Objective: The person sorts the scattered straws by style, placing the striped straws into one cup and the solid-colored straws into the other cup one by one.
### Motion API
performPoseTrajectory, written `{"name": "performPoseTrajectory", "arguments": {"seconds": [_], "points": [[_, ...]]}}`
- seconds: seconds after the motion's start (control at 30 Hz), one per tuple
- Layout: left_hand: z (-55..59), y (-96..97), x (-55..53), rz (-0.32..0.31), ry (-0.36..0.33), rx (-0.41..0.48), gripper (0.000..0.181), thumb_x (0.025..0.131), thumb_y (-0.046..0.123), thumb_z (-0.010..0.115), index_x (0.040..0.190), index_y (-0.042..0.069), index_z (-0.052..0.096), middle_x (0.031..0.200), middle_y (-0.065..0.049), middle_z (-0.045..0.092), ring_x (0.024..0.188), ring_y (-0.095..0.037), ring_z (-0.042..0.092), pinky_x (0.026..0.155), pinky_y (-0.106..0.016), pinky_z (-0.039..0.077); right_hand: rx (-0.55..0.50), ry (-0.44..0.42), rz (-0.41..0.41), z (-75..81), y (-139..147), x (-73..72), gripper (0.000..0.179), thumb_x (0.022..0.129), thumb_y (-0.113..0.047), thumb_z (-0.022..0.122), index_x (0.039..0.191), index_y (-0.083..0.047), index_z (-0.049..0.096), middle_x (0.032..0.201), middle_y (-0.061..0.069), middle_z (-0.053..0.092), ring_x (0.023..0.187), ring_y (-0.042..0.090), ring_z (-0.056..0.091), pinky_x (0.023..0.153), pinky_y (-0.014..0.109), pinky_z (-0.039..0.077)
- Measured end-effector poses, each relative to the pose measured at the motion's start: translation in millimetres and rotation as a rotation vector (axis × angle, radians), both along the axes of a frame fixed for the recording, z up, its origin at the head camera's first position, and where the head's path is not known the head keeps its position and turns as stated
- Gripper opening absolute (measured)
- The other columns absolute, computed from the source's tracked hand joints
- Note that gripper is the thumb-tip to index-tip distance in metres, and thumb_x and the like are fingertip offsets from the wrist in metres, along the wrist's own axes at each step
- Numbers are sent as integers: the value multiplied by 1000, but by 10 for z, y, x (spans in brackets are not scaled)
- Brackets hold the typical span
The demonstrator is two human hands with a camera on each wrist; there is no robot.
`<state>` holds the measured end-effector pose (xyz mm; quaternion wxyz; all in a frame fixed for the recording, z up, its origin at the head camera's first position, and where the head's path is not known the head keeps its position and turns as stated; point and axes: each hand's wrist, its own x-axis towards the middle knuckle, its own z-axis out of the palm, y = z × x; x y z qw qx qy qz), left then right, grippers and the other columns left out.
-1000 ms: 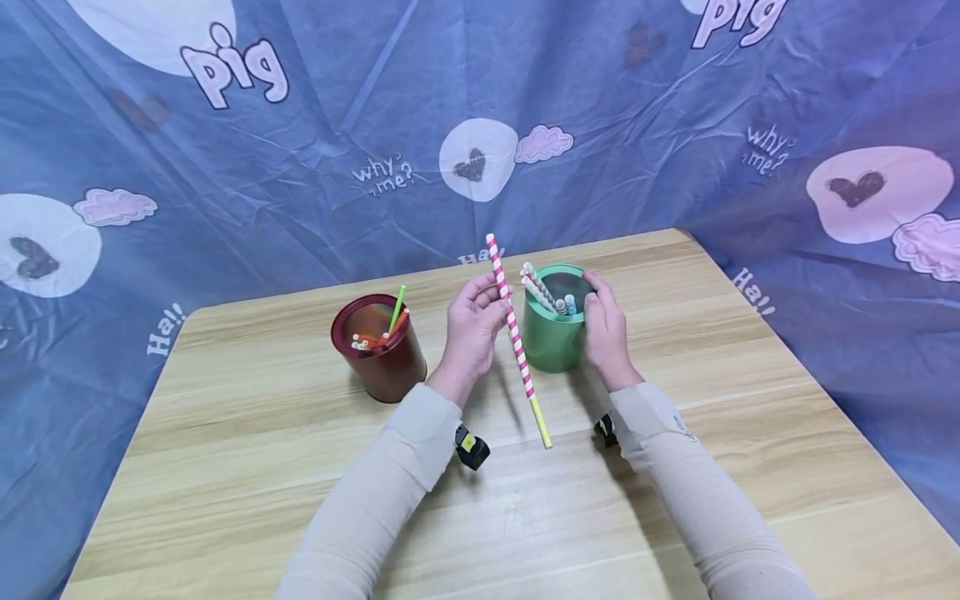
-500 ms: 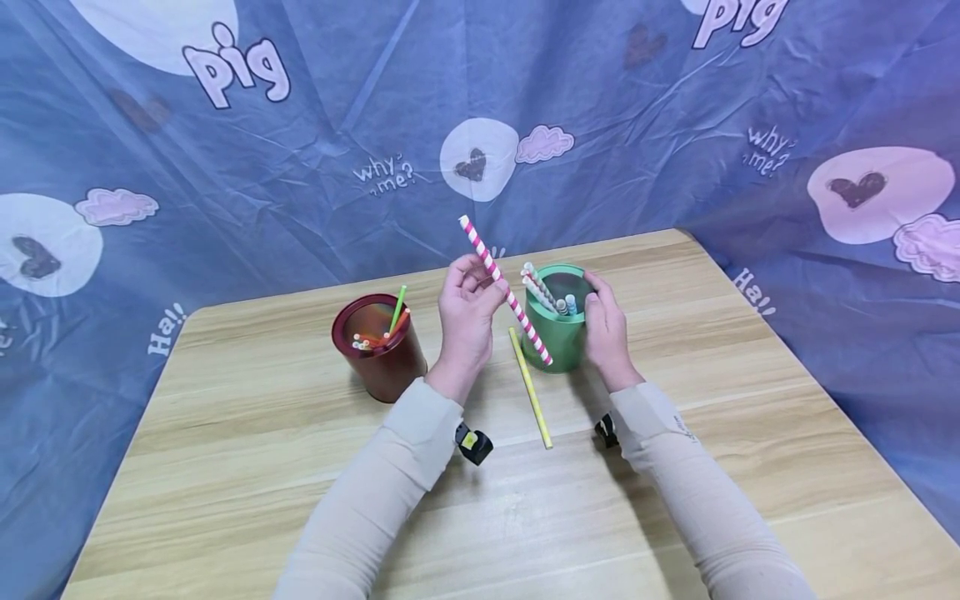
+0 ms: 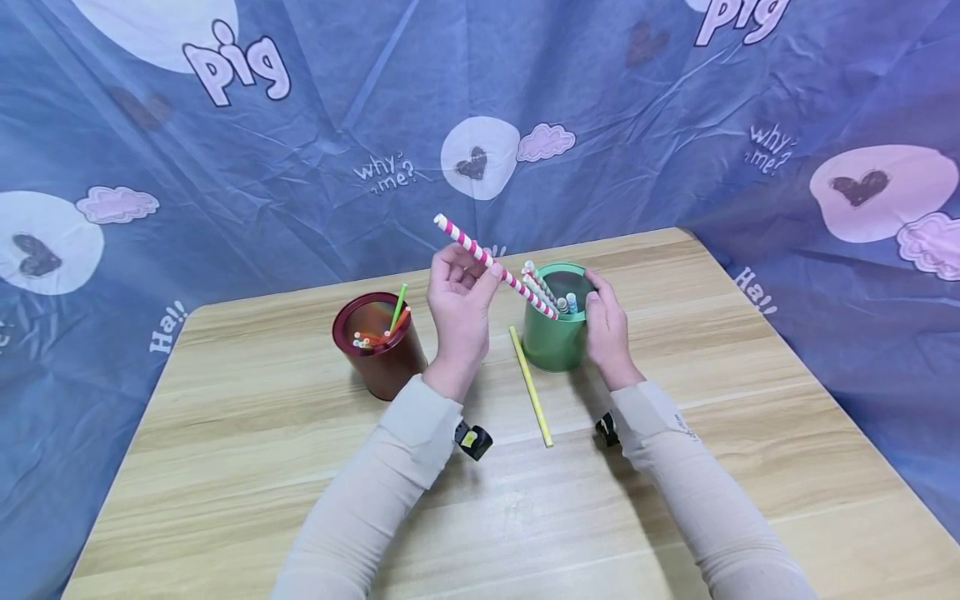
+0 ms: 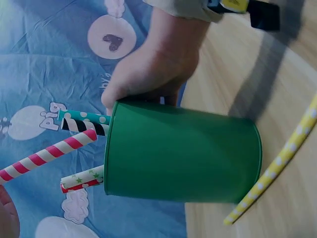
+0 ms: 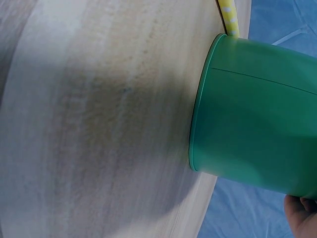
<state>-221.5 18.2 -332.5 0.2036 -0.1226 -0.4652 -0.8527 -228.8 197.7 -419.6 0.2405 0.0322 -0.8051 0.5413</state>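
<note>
My left hand [image 3: 459, 312] pinches a pink-and-white striped paper straw [image 3: 517, 285] between thumb and fingers. The straw slants, its upper end pointing left and its lower end near the rim of a green tin [image 3: 551, 346]. In the left wrist view that end stands just outside the tin's mouth. My right hand [image 3: 607, 329] grips the tin's right side, thumb and fingers at the rim. Inside the tin stand several patterned straws [image 4: 81, 178]. On the table in front of it lies a yellow polka-dot straw [image 3: 531, 387], close to the tin's base.
Left of my left hand stands a dark red tin [image 3: 390, 367] with several straws in it, among them a green straw [image 3: 398, 307]. A wooden table [image 3: 247, 417] bears everything. Behind it hangs a blue printed cloth [image 3: 315, 208].
The striped straw has risen and tipped further to the left, its lower end moving up to the green tin's rim. The yellow straw behind it came into full view. My right hand stays put.
</note>
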Motion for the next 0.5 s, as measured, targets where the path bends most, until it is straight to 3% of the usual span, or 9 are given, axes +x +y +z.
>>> {"name": "performPoseTrajectory", "arguments": {"seconds": [0.27, 0.5], "points": [[14, 49, 55, 60, 86, -106, 31, 76, -14, 60, 103, -4, 47, 85, 3, 57, 80, -11, 57, 74, -26, 53, -11, 1, 10, 3, 3, -2, 43, 98, -18, 30, 137, -2, 41, 142, 15, 41, 133, 27, 33, 111, 41, 25], [-29, 87, 73, 91, 85, -186, 30, 76, -12, 61, 102, -10, 46, 83, 6, 56, 78, -13, 59, 73, -31, 55, -10, -3, 9, 9, 1, 3, 43, 98, -18, 29, 137, -2, 41, 142, 16, 41, 133, 28, 34, 110, 42, 25]]}}
